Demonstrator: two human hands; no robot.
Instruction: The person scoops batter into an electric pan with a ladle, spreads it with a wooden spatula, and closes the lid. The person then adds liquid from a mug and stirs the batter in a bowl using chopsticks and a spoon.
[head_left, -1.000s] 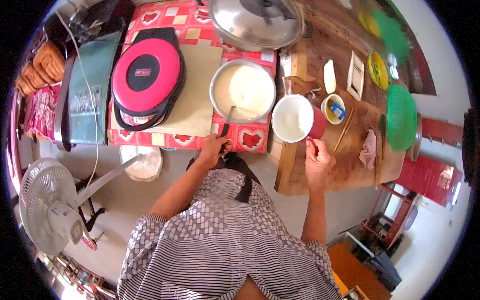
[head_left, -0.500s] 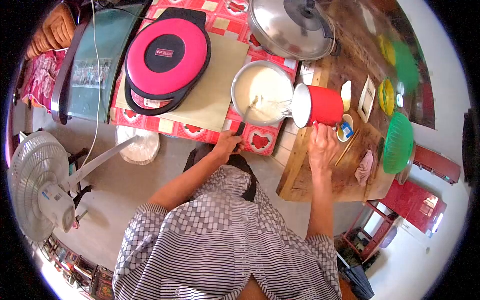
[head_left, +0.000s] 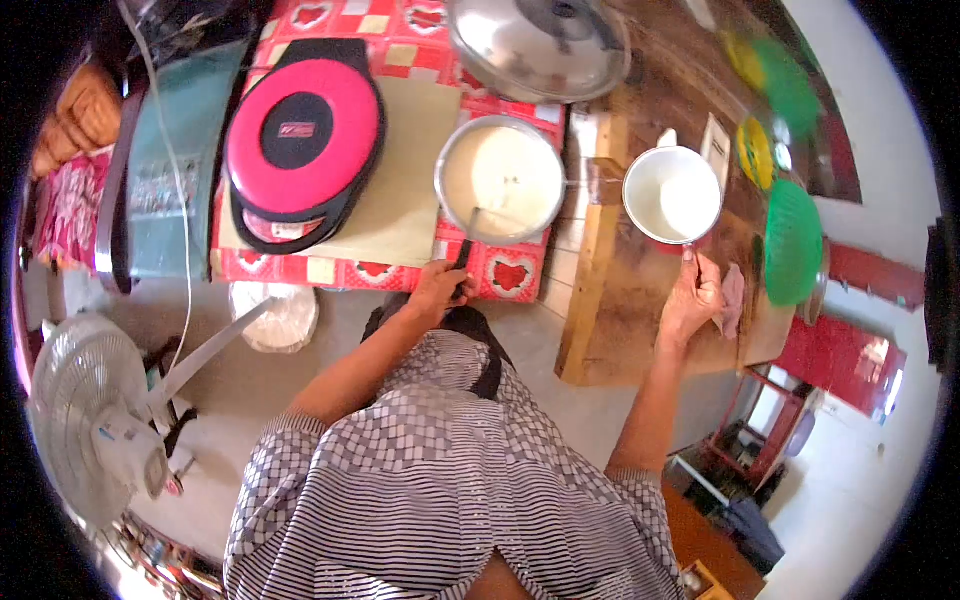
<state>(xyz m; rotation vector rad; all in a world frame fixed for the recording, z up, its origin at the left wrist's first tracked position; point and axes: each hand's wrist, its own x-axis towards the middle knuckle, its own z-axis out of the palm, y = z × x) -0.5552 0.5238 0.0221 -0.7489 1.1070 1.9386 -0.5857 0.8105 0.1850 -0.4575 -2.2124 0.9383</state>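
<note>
My left hand [head_left: 438, 291] is closed around the black handle of a metal-shafted stirring utensil [head_left: 465, 250]; its head is sunk in pale, runny batter [head_left: 500, 175], so its kind is hidden. The batter fills much of a round metal bowl [head_left: 440, 190] on the red patterned tablecloth. To the right, my right hand [head_left: 692, 308] grips the handle of an enamel mug [head_left: 672, 195], red outside and white inside. The mug is over the wooden table, its mouth facing me. Its inside looks white, with no clear contents visible.
A pink and black electric griddle [head_left: 300, 145], lid down, sits left of the bowl on a tan board [head_left: 410, 150]. Behind stands a big lidded pot [head_left: 540, 50]. On the wooden table [head_left: 630, 320] are a green basket [head_left: 793, 240] and a pink cloth [head_left: 733, 300]. A fan [head_left: 95, 420] stands at left.
My right hand has moved the mug right, away from the bowl, and turned it more upright; liquid no longer pours from it. My left hand still grips the utensil in the batter.
</note>
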